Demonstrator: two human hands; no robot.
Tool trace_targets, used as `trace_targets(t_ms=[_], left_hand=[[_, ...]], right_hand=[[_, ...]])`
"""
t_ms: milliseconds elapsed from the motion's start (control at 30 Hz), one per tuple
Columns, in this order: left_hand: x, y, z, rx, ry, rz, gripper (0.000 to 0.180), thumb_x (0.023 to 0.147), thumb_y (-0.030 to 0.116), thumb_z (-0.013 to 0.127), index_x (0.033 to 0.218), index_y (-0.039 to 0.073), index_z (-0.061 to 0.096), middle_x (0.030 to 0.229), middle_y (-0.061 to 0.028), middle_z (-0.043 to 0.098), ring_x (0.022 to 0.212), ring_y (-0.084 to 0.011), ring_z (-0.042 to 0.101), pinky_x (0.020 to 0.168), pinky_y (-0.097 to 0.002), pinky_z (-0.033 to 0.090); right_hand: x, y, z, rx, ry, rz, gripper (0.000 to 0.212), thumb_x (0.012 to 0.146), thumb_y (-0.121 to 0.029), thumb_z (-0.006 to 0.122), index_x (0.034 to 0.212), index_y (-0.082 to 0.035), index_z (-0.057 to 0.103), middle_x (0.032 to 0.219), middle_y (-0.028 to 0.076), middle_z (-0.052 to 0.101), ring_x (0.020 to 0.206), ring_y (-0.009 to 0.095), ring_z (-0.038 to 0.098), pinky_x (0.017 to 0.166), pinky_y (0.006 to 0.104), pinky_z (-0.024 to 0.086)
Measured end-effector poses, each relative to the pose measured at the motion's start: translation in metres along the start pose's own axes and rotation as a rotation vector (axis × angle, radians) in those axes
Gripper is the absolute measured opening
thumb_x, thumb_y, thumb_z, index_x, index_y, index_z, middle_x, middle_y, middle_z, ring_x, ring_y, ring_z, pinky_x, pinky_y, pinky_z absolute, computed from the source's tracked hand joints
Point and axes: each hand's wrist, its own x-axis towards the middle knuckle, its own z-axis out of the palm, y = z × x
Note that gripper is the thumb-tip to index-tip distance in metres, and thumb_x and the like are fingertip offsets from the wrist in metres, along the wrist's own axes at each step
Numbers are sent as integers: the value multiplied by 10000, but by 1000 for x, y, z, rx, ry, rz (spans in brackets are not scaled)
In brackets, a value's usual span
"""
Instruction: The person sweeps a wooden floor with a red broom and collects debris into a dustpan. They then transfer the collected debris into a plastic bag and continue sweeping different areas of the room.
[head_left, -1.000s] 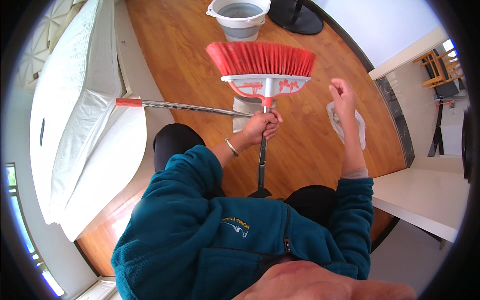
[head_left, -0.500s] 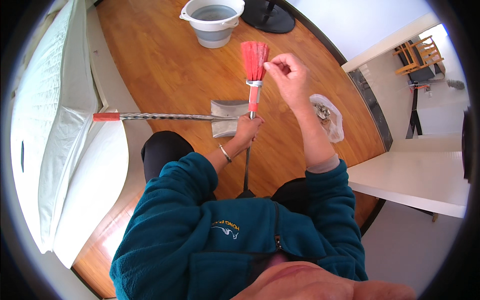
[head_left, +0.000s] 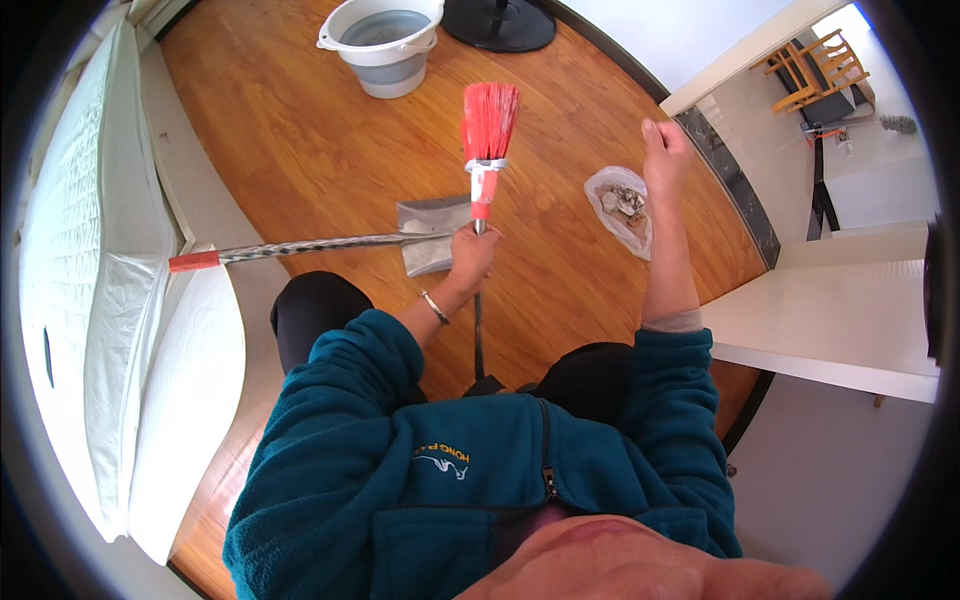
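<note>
My left hand (head_left: pixel 471 260) is closed round the handle of a broom (head_left: pixel 489 122), just below its head. The red bristles point up and away from me, and the thin handle runs down toward my lap. Past that hand lies a grey metal dustpan (head_left: pixel 428 258) on the floor, its long striped handle stretching left to a red grip. Off to the right, my right hand (head_left: pixel 668 165) is raised beside a white plastic bag (head_left: pixel 604 192) with crumpled rubbish in it. Its fingers are pinched together; whatever may be between them is too small to make out.
A white and grey bucket (head_left: pixel 390 72) stands on the wooden floor (head_left: pixel 300 150) at the far side, next to a round black base (head_left: pixel 510 28). White bedding (head_left: pixel 70 260) fills the left. A white tabletop (head_left: pixel 830 320) juts in at right, below a doorway.
My right hand has moved from the bristles to the right, to beside the plastic bag. My left hand still grips the broom. The whole view has shifted a little.
</note>
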Motion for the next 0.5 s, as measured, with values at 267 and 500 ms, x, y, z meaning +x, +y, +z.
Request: trace_targets(t_ms=[267,500], left_hand=[[6,-3,9,147,134,335,81,824,96,541,773,37,519,618,-10,471,532,-99,425,475,-281,364],[14,10,32,164,129,468,111,832,87,595,828,18,508,619,-35,458,579,-110,432,526,-296,394]], right_hand=[[-97,123,-38,-731,-241,324,323,806,-252,635,1069,-65,638,855,75,664,858,191,631,745,313,471],[-116,18,23,332,-647,649,272,904,-173,563,1112,-2,594,941,47,655,839,116,608,721,264,482]])
